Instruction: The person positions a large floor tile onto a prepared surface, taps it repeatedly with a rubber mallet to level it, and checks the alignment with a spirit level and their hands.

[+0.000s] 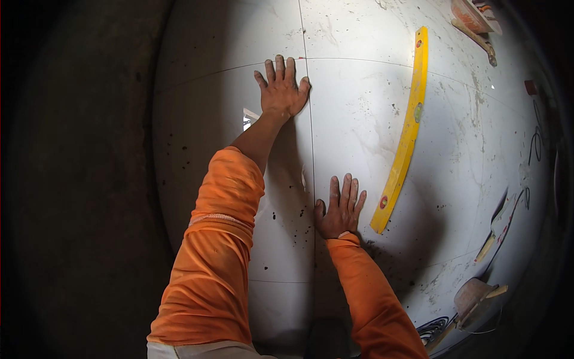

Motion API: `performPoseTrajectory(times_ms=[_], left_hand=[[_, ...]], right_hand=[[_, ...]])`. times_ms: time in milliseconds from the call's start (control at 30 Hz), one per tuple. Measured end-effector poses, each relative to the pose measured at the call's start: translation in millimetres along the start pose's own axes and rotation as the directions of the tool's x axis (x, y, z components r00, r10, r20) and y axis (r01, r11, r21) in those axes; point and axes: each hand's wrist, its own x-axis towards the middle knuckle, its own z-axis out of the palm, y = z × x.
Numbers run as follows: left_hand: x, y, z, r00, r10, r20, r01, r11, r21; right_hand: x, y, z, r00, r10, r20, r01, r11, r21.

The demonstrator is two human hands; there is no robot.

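My left hand (280,91) lies flat on a large white floor tile (206,125), fingers spread, close to where two joints cross. Its thumb reaches the long joint between the tiles. Nearer to me, my right hand (339,212) rests palm down with its fingers apart on the neighbouring white tile (353,119), just right of the same joint. Neither hand holds anything. A yellow spirit level (406,137) lies to the right of my right hand, not touching it.
At the far right stand an orange bowl (469,15) and a wooden-handled tool (476,40). Down the right side lie a trowel (493,230), a dark cable (536,140) and a bucket (475,297). Dark ground (84,179) borders the tiles on the left. Crumbs dot the tiles.
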Motion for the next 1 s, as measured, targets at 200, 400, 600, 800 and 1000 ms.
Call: performPoseTrajectory(times_ms=[200, 400, 600, 800, 1000], left_hand=[[3, -74, -11, 1.000, -0.003, -0.004, 0.003, 0.997, -0.072], [-5, -202, -10, 0.980, -0.180, -0.084, 0.181, 0.984, 0.004], [-11, -276, -2, 0.927, -0.363, -0.097, 0.364, 0.931, -0.001], [-23, -321, 0, 0.907, -0.382, -0.174, 0.392, 0.920, 0.022], [-21, -317, -3, 0.941, -0.304, -0.147, 0.321, 0.940, 0.111]], right_hand=[[1, -1, -3, 1.000, -0.020, 0.019, 0.021, 0.998, -0.061], [-1, -8, -1, 0.997, -0.077, -0.007, 0.076, 0.993, -0.093], [2, -5, -1, 0.996, -0.091, -0.019, 0.087, 0.985, -0.148], [0, -6, 0, 0.993, -0.115, -0.016, 0.111, 0.983, -0.145], [-3, -6, 3, 0.993, -0.109, -0.041, 0.102, 0.985, -0.141]])
